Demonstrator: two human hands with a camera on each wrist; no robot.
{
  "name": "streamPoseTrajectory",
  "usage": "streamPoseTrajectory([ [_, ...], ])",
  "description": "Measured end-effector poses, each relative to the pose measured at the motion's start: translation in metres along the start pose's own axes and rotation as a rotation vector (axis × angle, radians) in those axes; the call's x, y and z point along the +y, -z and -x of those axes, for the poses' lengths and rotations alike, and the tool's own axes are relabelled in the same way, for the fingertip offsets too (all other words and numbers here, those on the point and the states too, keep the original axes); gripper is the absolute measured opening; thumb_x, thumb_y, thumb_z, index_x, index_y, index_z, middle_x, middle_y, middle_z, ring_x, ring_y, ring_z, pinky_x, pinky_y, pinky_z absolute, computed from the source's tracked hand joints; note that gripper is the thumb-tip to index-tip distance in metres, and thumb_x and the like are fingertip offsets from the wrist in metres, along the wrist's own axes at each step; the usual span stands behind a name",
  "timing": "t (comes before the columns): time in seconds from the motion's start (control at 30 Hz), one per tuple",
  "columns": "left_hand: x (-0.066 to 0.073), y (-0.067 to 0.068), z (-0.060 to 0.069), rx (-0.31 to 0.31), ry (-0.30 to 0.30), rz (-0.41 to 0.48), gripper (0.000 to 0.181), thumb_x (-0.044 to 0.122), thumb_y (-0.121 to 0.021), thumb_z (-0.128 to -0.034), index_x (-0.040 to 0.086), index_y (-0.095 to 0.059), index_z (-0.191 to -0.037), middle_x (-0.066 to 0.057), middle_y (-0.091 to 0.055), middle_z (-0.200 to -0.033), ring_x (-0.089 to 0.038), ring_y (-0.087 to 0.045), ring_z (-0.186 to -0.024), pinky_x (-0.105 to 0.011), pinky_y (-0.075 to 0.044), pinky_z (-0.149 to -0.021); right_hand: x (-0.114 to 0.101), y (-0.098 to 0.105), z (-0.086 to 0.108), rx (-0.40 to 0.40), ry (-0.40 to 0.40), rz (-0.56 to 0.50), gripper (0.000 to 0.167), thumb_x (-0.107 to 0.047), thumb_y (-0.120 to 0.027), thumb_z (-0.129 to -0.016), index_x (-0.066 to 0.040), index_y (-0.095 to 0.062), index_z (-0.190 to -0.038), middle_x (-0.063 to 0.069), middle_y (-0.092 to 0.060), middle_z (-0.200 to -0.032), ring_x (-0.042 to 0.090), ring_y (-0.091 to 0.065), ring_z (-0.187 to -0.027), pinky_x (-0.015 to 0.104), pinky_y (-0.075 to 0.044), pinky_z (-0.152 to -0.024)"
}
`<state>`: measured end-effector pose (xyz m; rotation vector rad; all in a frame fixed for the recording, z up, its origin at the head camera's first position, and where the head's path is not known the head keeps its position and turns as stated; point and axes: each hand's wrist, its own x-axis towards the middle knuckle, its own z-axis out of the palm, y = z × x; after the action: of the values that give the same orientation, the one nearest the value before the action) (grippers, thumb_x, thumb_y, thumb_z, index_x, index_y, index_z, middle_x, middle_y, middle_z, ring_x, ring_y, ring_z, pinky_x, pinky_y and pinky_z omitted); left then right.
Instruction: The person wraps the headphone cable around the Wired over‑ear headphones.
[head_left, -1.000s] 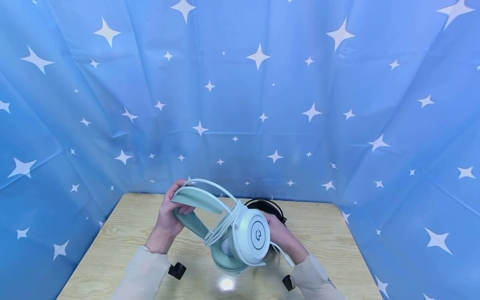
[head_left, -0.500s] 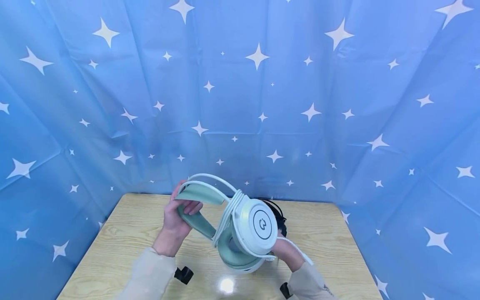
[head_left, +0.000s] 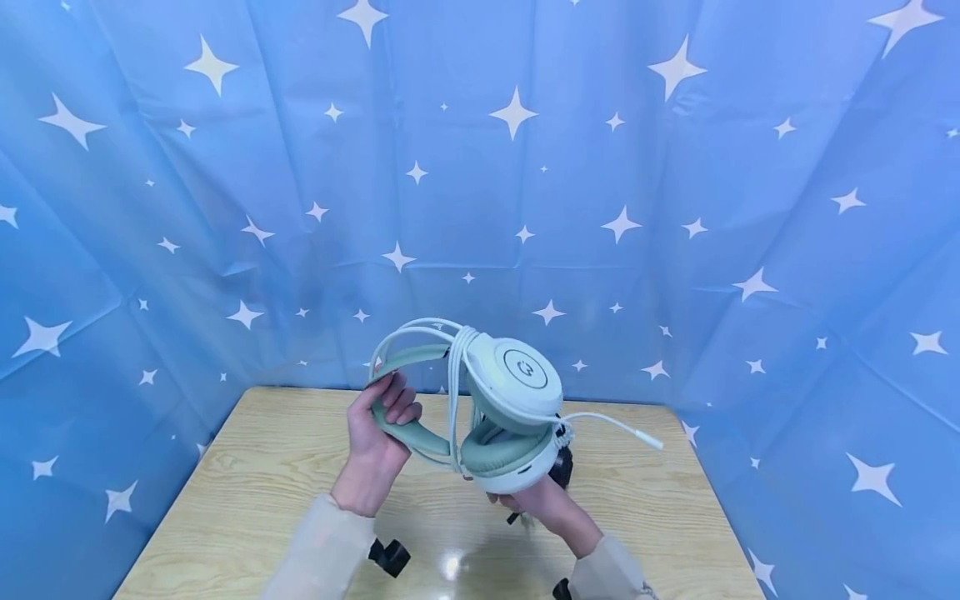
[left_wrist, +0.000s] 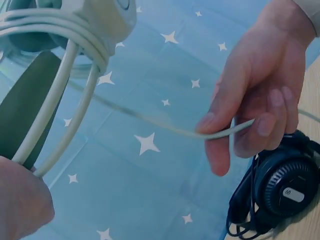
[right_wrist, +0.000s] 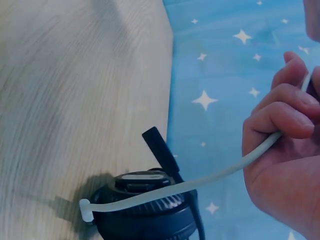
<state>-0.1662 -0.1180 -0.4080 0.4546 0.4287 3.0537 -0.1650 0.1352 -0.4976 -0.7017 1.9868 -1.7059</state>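
A white headset (head_left: pixel 521 367) with pale green cushions is held above the table, its cable wound several times round the band beside one ear cup. My left hand (head_left: pixel 382 442) grips the padded headband at the left. Below the ear cups is my right hand (head_left: pixel 551 504), partly hidden by them in the head view. Its thumb and fingers pinch a loose length of the white cable (left_wrist: pixel 175 131), plain in the left wrist view. The cable's free end (right_wrist: pixel 86 210) hangs out past the hand in the right wrist view. A thin white stalk (head_left: pixel 615 421) juts right from the ear cups.
Black headphones (left_wrist: pixel 285 185) with a dark cable lie on the wooden table (head_left: pixel 637 500), behind the right hand and mostly hidden in the head view. A blue curtain with white stars (head_left: pixel 480 208) hangs behind and at both sides.
The headset has risen, shifted right and turned, so the lower ear cup's cushion now faces up. The white stalk now points out to the right. Both hands have moved with it.
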Motion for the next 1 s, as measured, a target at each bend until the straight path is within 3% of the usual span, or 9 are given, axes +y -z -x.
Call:
streamPoseTrajectory([
  [0.13,-0.004,-0.003,-0.001,0.124,-0.020,-0.002,0.022,0.007,-0.045,-0.1049,0.013,-0.056,-0.086,0.004,-0.026,-0.068,-0.009,-0.020,-0.055,-0.019,-0.031,-0.048,-0.006,-0.004,-0.006,-0.006,-0.043,0.025,0.028,-0.017,-0.052,-0.109,-0.001,-0.072,-0.121,0.003,-0.059,-0.077,0.006,-0.039,-0.054,0.020,-0.033,-0.049],
  [0.23,-0.007,-0.006,-0.002,0.256,-0.047,-0.011,0.022,0.008,-0.046,-0.1047,0.012,-0.057,-0.086,0.005,-0.030,-0.065,-0.008,-0.022,-0.052,-0.018,-0.029,-0.046,-0.011,-0.009,-0.005,-0.015,-0.010,0.052,0.032,-0.021,-0.050,-0.110,0.001,-0.072,-0.106,0.003,-0.061,-0.077,0.006,-0.038,-0.053,0.020,-0.033,-0.050],
  [0.37,-0.009,-0.010,-0.003,0.386,-0.093,-0.046,0.024,0.008,-0.045,-0.1050,0.012,-0.055,-0.083,0.005,-0.031,-0.063,-0.008,-0.024,-0.050,-0.017,-0.027,-0.045,-0.023,-0.018,0.001,-0.003,0.041,0.171,0.034,-0.024,-0.050,-0.110,-0.007,-0.077,-0.099,-0.002,-0.059,-0.074,0.009,-0.043,-0.057,0.022,-0.038,-0.054],
  [0.47,-0.008,-0.008,-0.003,0.412,-0.127,-0.074,0.024,0.007,-0.046,-0.1045,0.012,-0.056,-0.084,0.005,-0.032,-0.062,-0.008,-0.025,-0.049,-0.017,-0.026,-0.045,-0.032,-0.022,0.006,0.029,0.059,0.268,0.030,-0.027,-0.053,-0.109,-0.014,-0.080,-0.105,-0.007,-0.056,-0.069,0.010,-0.052,-0.064,0.022,-0.043,-0.058],
  [0.7,-0.007,-0.007,-0.003,0.438,-0.218,-0.193,0.023,0.002,-0.047,-0.1022,0.012,-0.057,-0.084,0.004,-0.033,-0.064,-0.007,-0.027,-0.048,-0.017,-0.022,-0.047,-0.035,-0.025,0.015,0.069,0.089,0.305,0.032,-0.027,-0.053,-0.109,-0.011,-0.080,-0.103,-0.011,-0.053,-0.066,0.007,-0.053,-0.063,0.023,-0.048,-0.056],
  [0.87,-0.013,-0.008,-0.004,0.470,-0.319,-0.410,0.020,-0.002,-0.049,-0.0996,0.012,-0.053,-0.086,0.005,-0.033,-0.062,-0.006,-0.028,-0.048,-0.017,-0.024,-0.047,-0.045,-0.028,0.017,0.075,0.075,0.279,0.031,-0.029,-0.051,-0.110,-0.015,-0.079,-0.104,-0.010,-0.053,-0.066,0.005,-0.046,-0.056,0.021,-0.042,-0.052],
  [1.0,-0.020,-0.008,-0.002,0.490,-0.398,-0.582,0.019,-0.008,-0.056,-0.0950,0.011,-0.055,-0.093,0.005,-0.045,-0.062,-0.006,-0.030,-0.048,-0.018,-0.027,-0.047,-0.050,-0.031,0.017,0.074,0.065,0.265,0.030,-0.028,-0.051,-0.110,-0.016,-0.078,-0.106,-0.003,-0.056,-0.067,0.002,-0.038,-0.051,0.020,-0.035,-0.049],
])
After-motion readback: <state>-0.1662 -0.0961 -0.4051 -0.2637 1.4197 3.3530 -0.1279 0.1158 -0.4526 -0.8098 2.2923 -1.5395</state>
